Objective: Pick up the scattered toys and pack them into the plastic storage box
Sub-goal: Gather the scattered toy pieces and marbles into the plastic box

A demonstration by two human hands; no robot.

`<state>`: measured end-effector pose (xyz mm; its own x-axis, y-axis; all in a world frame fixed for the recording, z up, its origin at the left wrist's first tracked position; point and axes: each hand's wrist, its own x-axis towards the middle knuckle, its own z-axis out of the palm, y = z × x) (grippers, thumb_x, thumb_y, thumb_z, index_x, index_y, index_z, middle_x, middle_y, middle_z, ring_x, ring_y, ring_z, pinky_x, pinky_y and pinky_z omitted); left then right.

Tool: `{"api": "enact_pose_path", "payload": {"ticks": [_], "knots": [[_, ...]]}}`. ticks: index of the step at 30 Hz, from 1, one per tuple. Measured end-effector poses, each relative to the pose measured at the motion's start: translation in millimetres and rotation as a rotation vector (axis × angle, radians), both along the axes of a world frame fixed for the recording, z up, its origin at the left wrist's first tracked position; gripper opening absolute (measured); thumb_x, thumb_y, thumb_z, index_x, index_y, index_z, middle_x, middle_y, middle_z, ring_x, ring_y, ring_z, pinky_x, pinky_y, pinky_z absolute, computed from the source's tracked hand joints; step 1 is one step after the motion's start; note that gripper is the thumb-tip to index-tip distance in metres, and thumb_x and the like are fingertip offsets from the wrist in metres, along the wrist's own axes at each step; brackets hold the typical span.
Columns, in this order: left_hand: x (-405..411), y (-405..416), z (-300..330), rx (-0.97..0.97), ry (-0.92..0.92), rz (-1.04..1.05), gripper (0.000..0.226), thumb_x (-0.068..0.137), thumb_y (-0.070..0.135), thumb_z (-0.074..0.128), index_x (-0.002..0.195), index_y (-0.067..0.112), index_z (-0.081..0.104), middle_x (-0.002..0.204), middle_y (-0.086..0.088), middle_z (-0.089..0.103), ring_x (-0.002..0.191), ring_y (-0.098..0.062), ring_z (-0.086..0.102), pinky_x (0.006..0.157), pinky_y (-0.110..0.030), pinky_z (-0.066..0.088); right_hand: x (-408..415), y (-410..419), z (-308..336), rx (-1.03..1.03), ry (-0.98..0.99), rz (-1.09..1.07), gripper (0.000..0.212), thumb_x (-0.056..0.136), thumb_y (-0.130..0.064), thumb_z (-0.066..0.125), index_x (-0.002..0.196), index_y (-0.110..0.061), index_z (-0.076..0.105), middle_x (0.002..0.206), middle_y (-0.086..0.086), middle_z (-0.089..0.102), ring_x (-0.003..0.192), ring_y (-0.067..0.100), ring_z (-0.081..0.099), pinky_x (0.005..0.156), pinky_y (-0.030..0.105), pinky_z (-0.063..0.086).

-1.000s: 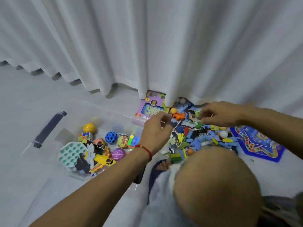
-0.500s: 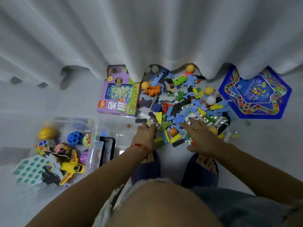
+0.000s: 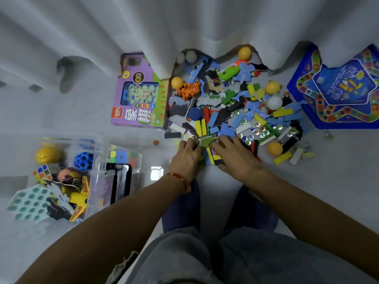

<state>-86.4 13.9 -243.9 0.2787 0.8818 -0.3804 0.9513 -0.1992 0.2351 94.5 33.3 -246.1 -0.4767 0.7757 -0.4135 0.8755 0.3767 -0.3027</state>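
Below, on pale floor by a white curtain [image 3: 184, 27], left hand [image 3: 185, 158] and right hand [image 3: 233, 158] cup coloured blocks [image 3: 211, 157].

left hand [image 3: 185, 158]: fingers curled | right hand [image 3: 233, 158]: fingers curled, palm down
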Motion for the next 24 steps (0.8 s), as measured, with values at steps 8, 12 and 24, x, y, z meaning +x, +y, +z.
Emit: {"api": "enact_pose_path", "payload": {"ticks": [8, 12, 24], "knots": [[-4, 8, 5, -0.082, -0.079, 0.159, 0.053, 0.073, 0.035, 0.079, 0.116, 0.009, 0.064, 0.121, -0.012, 0.05, 0.109, -0.03, 0.044, 0.091, -0.034, 0.041, 1, -1, 2, -0.042, 0.029, -0.047, 0.056, 0.067, -0.014, 0.078, 0.11, -0.022, 0.043, 0.117, 0.006, 0.037, 0.097, 0.03, 0.039, 0.07, 0.044, 0.05], [-2, 7, 14, -0.138, -0.161, 0.339, 0.05, 0.066, 0.042, 0.084, 0.102, 0.011, 0.068, 0.109, -0.009, 0.056, 0.1, -0.024, 0.049, 0.081, -0.029, 0.044, -1, 0, 4, -0.043, -0.015, -0.051, 0.054, 0.072, -0.008, 0.072, 0.118, -0.019, 0.044, 0.121, 0.009, 0.036, 0.103, 0.033, 0.042, 0.072, 0.04, 0.048], [4, -9, 59, -0.495, -1.039, 1.335, 0.027, 0.081, 0.021, 0.078, 0.096, -0.001, 0.072, 0.083, -0.01, 0.073, 0.075, -0.017, 0.068, 0.071, -0.026, 0.057, 23, -3, 6, 0.011, 0.331, -0.25, 0.033, 0.074, 0.0, 0.071, 0.097, -0.017, 0.054, 0.102, 0.006, 0.045, 0.077, 0.028, 0.05, 0.066, 0.038, 0.046]]}}
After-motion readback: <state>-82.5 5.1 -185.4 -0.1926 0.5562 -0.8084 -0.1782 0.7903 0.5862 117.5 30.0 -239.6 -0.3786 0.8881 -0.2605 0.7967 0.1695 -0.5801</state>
